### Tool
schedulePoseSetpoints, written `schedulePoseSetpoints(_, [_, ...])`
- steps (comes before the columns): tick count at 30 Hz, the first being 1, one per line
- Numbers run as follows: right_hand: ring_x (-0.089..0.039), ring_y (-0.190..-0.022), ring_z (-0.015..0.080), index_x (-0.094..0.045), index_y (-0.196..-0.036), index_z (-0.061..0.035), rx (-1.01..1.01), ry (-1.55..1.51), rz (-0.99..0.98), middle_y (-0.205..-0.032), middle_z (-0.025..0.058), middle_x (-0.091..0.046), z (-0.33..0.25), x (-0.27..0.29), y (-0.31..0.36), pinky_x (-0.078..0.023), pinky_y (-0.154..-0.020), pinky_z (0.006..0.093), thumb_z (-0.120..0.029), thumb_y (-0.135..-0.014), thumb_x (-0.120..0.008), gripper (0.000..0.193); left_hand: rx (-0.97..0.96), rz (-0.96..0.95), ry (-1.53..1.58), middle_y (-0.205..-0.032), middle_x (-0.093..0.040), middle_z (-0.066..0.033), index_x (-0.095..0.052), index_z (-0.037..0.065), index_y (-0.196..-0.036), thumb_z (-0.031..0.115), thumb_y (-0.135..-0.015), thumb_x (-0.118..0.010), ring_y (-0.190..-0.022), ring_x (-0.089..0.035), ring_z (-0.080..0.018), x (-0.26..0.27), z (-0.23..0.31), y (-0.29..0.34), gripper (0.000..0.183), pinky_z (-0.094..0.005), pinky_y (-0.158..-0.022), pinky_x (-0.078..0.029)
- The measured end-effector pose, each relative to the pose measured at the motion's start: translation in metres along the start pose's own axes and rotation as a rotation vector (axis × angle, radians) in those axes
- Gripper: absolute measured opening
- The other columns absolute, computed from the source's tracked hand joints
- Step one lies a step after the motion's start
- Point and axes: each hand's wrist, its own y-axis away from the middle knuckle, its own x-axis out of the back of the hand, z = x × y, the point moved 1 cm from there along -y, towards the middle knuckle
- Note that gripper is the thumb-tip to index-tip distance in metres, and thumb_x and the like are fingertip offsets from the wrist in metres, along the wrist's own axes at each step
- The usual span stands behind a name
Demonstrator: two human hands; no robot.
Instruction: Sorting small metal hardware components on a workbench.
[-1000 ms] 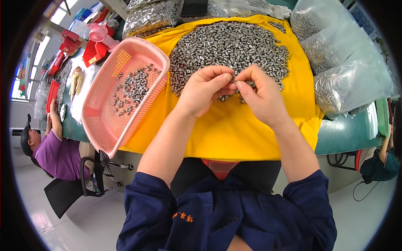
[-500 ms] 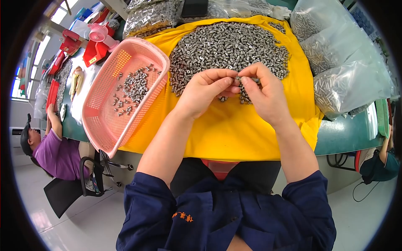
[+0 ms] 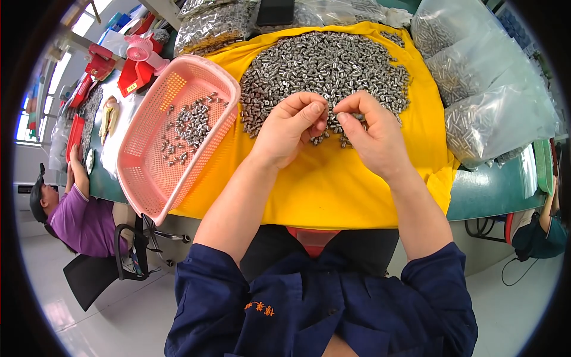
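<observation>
A green table (image 3: 488, 193) is seen across the middle of the frame, most of it hidden under a yellow cloth (image 3: 333, 184) that is spread over its near edge. At the upper centre of the cloth a wide heap of small metal cylinders (image 3: 327, 59) is piled; single pieces are too small to be made out clearly. At the upper right, clear plastic bags (image 3: 493, 95) filled with similar parts are stacked, cut off by the dark rim of the picture. More such bags (image 3: 214, 24) are seen at the top, left of centre, partly cropped. A pink perforated basket (image 3: 178, 131) is set at the left of the cloth, overhanging it, with a small scatter of the cylinders (image 3: 190, 125) on its bottom. Red tools or fixtures (image 3: 134, 65) at the upper left are bent by the lens and cannot be identified. A person in a purple shirt (image 3: 77, 214) is seated at the far left, half cut off.

The left hand (image 3: 288, 128) and right hand (image 3: 369, 128) are held just beside each other at the near edge of the heap, fingers curled and fingertips pinched together. Something small appears to be gripped between the tips, but it is covered by the fingers, and what each hand holds cannot be told.
</observation>
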Motion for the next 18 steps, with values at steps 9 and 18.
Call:
schedulePoseSetpoints(9, [-0.06,-0.064,0.012,-0.052,-0.086,-0.0008,0.034,-0.018,0.014,-0.074,0.0081,-0.061,-0.0046,0.0001,-0.0007,-0.046,-0.056,0.0241,-0.005,-0.079,-0.051,0.008,0.038,-0.027,-0.002,-0.085,-0.06,-0.0056,-0.056,0.003,-0.094,0.006,-0.083,-0.056,-0.074,-0.06,-0.0136,-0.004,0.0031,0.0027,0.011,-0.0241,-0.065,-0.05])
schedulePoseSetpoints(18, [-0.059,-0.064,0.0223,-0.05,-0.083,-0.0016,0.17,0.282,0.035,-0.071,0.0107,-0.058,0.0006,-0.0013,0.0015,-0.045,-0.057,0.0293,-0.003,-0.078,-0.049,0.005,-0.068,0.041,-0.226,-0.083,-0.061,-0.0074,-0.058,0.0,-0.09,0.0,-0.081,-0.056,-0.074,-0.06,-0.0139,-0.008,0.0008,0.0004,0.009,-0.0243,-0.069,-0.05])
